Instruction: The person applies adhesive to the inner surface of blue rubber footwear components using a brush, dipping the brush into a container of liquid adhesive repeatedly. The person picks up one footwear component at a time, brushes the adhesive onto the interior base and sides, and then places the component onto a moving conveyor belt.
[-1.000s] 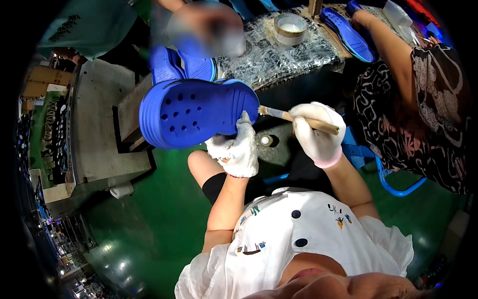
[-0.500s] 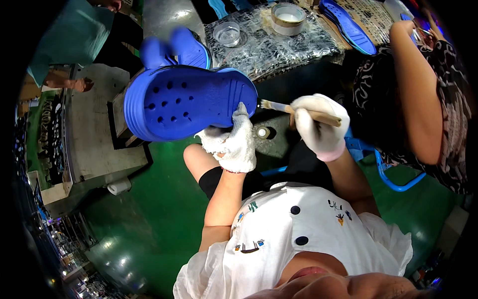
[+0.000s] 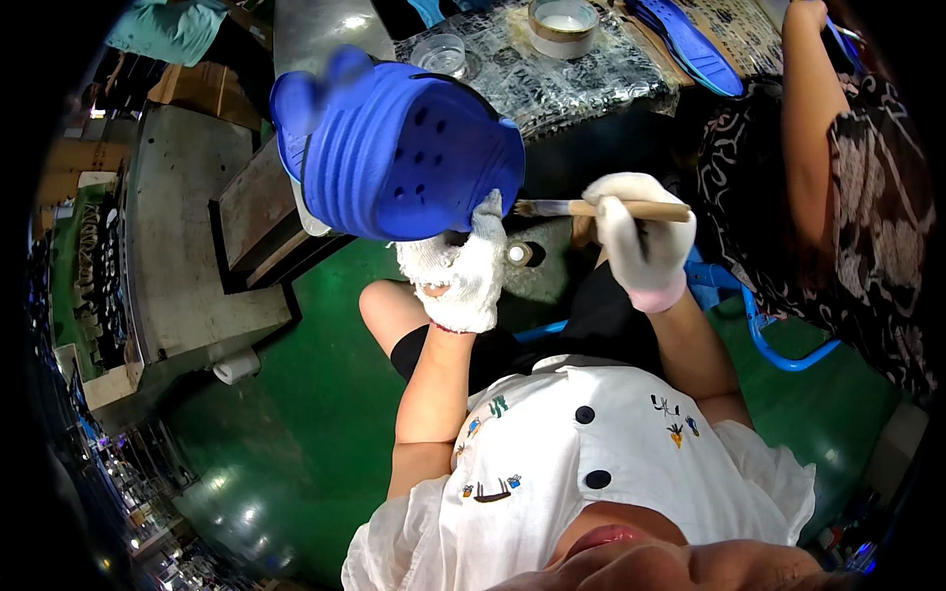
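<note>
A blue clog with holes in its upper is tilted up in front of me, its ridged toe to the left. My left hand, in a white knit glove, grips its right end from below, thumb on the rim. In my white-gloved right hand is a brush with a pale wooden handle, lying nearly level. Its bristle tip is at the clog's right edge; I cannot tell if the two touch. Just below the brush stands a small bottle with a white top.
On the plastic-covered table stand a clear cup and a white tub. A blue sole lies farther right. A co-worker's arm is at the right, beside a blue stool. A metal bench stands left.
The clog has tipped from facing me to a steeper tilt, its ridged side showing more. The brush has levelled out and my right hand rose slightly. The person in teal moved up and away.
</note>
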Tool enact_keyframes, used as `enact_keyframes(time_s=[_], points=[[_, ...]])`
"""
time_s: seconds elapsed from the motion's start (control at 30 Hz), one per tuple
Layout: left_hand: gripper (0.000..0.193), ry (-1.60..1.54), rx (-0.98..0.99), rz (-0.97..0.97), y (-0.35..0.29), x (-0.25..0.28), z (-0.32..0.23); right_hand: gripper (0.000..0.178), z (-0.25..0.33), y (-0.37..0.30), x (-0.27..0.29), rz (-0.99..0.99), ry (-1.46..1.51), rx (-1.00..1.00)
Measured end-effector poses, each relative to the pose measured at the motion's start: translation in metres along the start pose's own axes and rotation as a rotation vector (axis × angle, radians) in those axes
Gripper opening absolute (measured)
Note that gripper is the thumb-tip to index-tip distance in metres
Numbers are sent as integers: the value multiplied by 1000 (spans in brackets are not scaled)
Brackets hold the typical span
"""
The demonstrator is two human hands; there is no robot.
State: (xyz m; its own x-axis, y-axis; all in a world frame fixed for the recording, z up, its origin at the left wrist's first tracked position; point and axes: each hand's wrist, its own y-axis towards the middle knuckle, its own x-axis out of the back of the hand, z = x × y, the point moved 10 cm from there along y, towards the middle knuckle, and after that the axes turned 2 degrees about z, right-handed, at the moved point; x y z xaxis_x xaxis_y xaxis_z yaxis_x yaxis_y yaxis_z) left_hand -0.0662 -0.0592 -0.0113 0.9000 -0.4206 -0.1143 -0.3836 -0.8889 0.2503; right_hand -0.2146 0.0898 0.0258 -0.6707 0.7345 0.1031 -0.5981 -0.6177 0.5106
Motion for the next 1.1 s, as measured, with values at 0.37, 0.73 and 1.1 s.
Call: enact_keyframes(time_s=[0.37, 0.73, 1.1], points=[[36, 146, 53, 34, -1, -3, 0, 5, -11, -1, 4, -26, 11, -82], [31, -168, 320, 25, 20, 8, 1, 21, -19, -35, 34, -226, 85, 14], [36, -113, 490, 74, -55, -17, 11, 37, 16, -42, -3, -131, -379, 353]])
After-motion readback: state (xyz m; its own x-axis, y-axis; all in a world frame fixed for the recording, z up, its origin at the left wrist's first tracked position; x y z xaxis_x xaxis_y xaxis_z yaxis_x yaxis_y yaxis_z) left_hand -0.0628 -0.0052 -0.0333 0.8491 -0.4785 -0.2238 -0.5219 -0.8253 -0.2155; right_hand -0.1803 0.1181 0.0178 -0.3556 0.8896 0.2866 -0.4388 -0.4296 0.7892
